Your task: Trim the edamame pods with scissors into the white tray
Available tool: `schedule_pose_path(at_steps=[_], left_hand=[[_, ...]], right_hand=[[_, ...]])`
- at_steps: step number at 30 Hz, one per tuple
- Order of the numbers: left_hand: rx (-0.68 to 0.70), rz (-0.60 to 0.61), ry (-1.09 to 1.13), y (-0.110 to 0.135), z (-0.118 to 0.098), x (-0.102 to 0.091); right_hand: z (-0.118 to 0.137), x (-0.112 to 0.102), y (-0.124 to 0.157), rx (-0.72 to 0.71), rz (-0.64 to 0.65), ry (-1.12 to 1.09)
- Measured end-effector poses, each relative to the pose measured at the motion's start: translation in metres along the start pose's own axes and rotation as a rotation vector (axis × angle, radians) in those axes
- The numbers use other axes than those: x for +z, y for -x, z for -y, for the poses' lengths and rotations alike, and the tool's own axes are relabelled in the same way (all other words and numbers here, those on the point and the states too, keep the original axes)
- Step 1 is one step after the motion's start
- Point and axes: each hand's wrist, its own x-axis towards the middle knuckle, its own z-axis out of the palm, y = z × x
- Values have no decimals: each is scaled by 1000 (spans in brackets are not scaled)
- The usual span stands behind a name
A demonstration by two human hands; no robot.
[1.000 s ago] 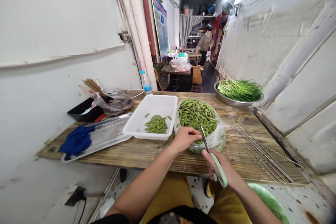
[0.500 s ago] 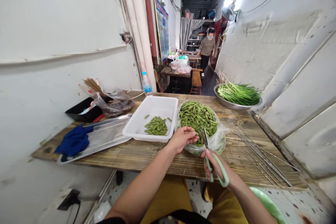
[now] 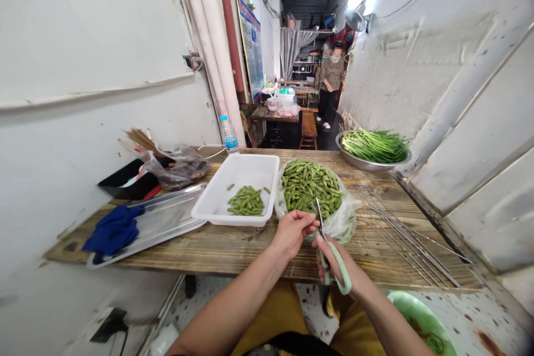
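Note:
My left hand (image 3: 295, 231) is closed in a pinch at the near edge of the clear plastic bag (image 3: 342, 223). A green edamame pod, mostly hidden by the fingers, is in the pinch. My right hand (image 3: 336, 261) grips scissors (image 3: 344, 271) with pale green handles; their blades are slightly apart and point away from me, right beside my left fingertips. Many edamame pods (image 3: 311, 183) fill the opened bag. To its left, a smaller heap of pods (image 3: 246, 201) lies in a white plastic tub (image 3: 214, 217).
Metal skewers (image 3: 411, 242) lie at right, below a steel bowl (image 3: 367, 166) of green stalks. At left are a metal tray (image 3: 167, 228), blue cloth (image 3: 112, 231), black box (image 3: 120, 178) and water bottle (image 3: 229, 136). A green basin (image 3: 421, 317) stands on the floor. A person (image 3: 332, 78) stands farther back.
The scissors have moved closer to my left fingertips, and their blades stand closer together. My view has shifted slightly. The person in the back has come nearer.

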Motion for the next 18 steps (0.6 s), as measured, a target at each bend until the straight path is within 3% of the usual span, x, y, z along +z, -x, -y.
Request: schedule_pose_path(at_steps=[6,8,10,13,15,18], left_hand=[[35,-21,-64,-5,7,-11],[170,-109,-188,-10,-4,-23],[438,-257,-490,-14,-24,-37],[798,-488,-1147,-18,-52,-51],[850,-498,-1459,-22,-57,-49],[747,-298,-1702,-35,-43,-33]], right_hand=[[-4,10,-6,105,-62,-42],[-10,11,-6,140,-65,-69],[-16,8,-6,125,-11,-142],[-24,2,-3,113,87,-323],[-27,-1,-1,135,109,-422],[-27,-4,2,149,74,-491]])
